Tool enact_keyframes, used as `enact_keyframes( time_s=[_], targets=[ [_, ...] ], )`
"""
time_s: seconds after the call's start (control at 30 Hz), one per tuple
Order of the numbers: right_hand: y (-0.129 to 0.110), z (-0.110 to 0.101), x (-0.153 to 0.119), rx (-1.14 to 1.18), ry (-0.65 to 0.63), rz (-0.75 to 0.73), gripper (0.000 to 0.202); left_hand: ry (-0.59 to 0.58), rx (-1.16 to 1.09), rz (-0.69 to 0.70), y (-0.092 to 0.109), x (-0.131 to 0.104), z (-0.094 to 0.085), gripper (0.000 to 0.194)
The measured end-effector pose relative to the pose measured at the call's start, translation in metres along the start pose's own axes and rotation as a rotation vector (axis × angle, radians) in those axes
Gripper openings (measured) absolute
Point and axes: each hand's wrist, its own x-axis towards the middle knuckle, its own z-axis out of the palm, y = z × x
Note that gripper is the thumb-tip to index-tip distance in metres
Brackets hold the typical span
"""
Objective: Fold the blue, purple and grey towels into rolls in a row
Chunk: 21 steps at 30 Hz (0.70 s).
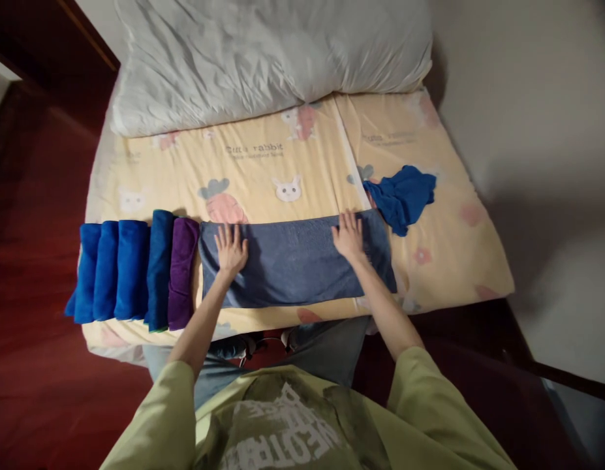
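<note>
A grey-blue towel (292, 264) lies spread flat as a long rectangle along the front of the bed. My left hand (231, 248) rests palm down near its left end, fingers apart. Near the towel's right part my right hand (349, 235) also lies flat, fingers spread over the far edge. Left of the towel stand rolled or folded cloths side by side: a purple one (183, 274), a darker blue one (160, 271) and several bright blue ones (132, 269). A crumpled blue cloth (404, 196) lies just beyond the towel's right end.
The bed (263, 176) has a yellow sheet with rabbit and carrot prints. A large grey-white quilt (273, 59) is bunched across its far side. A pale wall (537, 130) stands at the right, and dark red floor (38, 261) shows at the left.
</note>
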Motion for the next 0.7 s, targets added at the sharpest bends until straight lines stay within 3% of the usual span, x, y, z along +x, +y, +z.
enact_keyframes(
  time_s=[0.07, 0.13, 0.23, 0.37, 0.57, 0.7],
  targets=[
    [-0.056, 0.011, -0.031, 0.083, 0.036, -0.14, 0.065, -0.011, -0.029, 0.109, 0.035, -0.03, 0.013, 0.066],
    [-0.105, 0.031, -0.069, 0.161, -0.013, -0.252, 0.062, -0.077, -0.062, 0.193, 0.066, -0.062, 0.031, 0.065],
    [-0.143, 0.062, -0.113, 0.218, -0.131, -0.308, 0.06, -0.169, -0.087, 0.253, 0.09, -0.1, 0.056, 0.066],
    [-0.143, 0.077, -0.126, 0.226, -0.127, -0.303, 0.061, -0.151, -0.089, 0.259, 0.088, -0.113, 0.067, 0.067],
    [-0.123, 0.063, -0.123, 0.224, -0.053, -0.324, 0.06, -0.066, -0.056, 0.196, 0.072, -0.111, 0.051, 0.062],
    [-0.094, 0.055, -0.13, 0.191, -0.028, -0.26, 0.065, -0.014, -0.029, 0.107, 0.049, -0.118, 0.039, 0.063]
  ],
)
